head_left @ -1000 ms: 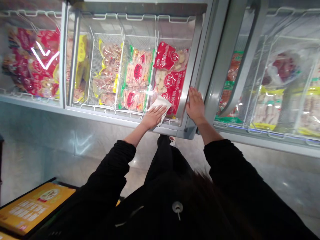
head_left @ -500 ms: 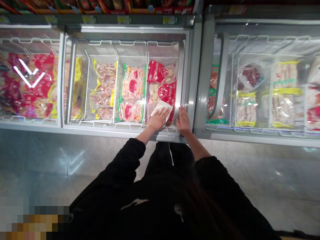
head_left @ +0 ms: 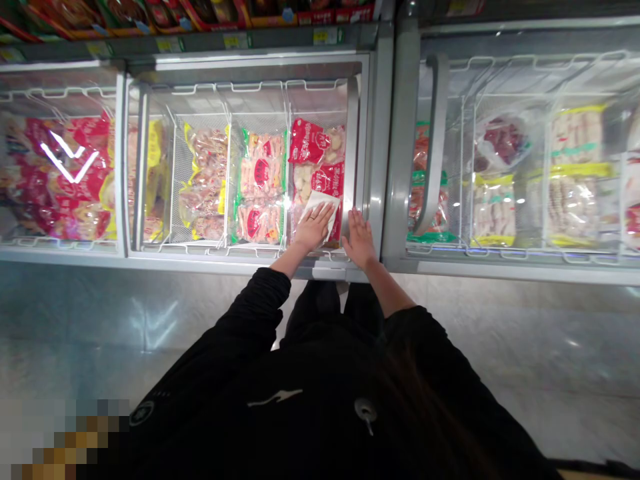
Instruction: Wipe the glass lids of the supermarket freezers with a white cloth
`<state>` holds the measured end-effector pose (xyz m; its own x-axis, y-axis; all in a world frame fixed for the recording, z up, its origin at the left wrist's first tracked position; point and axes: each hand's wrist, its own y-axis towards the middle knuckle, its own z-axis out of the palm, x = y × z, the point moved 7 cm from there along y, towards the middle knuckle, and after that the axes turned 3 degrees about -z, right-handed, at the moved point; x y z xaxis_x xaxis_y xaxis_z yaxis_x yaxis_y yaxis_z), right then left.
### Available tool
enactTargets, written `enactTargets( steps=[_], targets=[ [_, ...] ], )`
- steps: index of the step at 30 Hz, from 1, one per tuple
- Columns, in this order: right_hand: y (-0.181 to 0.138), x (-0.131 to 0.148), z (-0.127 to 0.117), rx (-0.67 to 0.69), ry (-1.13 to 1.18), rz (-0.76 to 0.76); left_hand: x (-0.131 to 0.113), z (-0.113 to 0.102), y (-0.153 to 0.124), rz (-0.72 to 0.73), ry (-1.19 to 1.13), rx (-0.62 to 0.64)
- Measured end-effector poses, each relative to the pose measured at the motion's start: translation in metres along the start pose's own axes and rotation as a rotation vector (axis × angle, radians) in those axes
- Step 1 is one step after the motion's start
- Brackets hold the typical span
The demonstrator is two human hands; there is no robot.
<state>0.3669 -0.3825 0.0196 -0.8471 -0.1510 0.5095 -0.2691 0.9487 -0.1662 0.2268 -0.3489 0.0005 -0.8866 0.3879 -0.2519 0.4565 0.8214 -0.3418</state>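
Observation:
My left hand (head_left: pixel 314 228) lies flat on a white cloth or paper sheet (head_left: pixel 326 200), its fingers stretched out. The sheet is pressed on the clear lid (head_left: pixel 260 103) of a chest freezer, near its front right corner. Under it, inside the freezer, are red bags (head_left: pixel 306 141) of pale round food. Beside it, my right hand (head_left: pixel 359 239) rests with extended fingers on the lid's grey right frame, close to the front edge. It holds nothing visible. The left palm hides part of the sheet.
Wire baskets in the freezer hold pink packs with green edges (head_left: pixel 261 175) and yellow-edged bags (head_left: pixel 204 148). A second freezer with a curved grey handle (head_left: pixel 434 143) adjoins on the right. Shelved goods (head_left: pixel 225 10) and price tags (head_left: pixel 236 40) run along the back. Pale floor tiles (head_left: pixel 210 293) lie below.
The view has shifted slightly. My left hand and the white sheet have slid a little away from me over the lid. The fingers of my right hand have spread somewhat on the frame.

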Motion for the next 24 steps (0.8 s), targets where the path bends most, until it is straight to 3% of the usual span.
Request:
enactTargets(
  steps=[6,11,14,19,21,24],
  targets=[
    [-0.006,0.008,-0.005,0.027,0.001,-0.035,-0.001,0.020,-0.078,0.067,-0.011,0.150],
    [-0.027,0.010,0.003,0.057,0.000,-0.042,0.015,0.012,-0.062,-0.028,-0.018,0.095],
    [-0.040,0.009,0.010,0.061,-0.001,-0.036,0.008,0.015,-0.054,-0.117,-0.018,0.033],
    [-0.051,0.011,0.012,0.030,-0.016,-0.031,-0.026,0.032,-0.083,0.005,-0.019,0.095],
    [-0.055,0.010,0.011,0.020,-0.020,-0.030,-0.021,0.030,-0.096,0.064,-0.020,0.127],
    [-0.063,0.008,0.012,0.036,-0.013,-0.023,0.005,0.020,-0.103,0.062,-0.022,0.132]
  ],
)
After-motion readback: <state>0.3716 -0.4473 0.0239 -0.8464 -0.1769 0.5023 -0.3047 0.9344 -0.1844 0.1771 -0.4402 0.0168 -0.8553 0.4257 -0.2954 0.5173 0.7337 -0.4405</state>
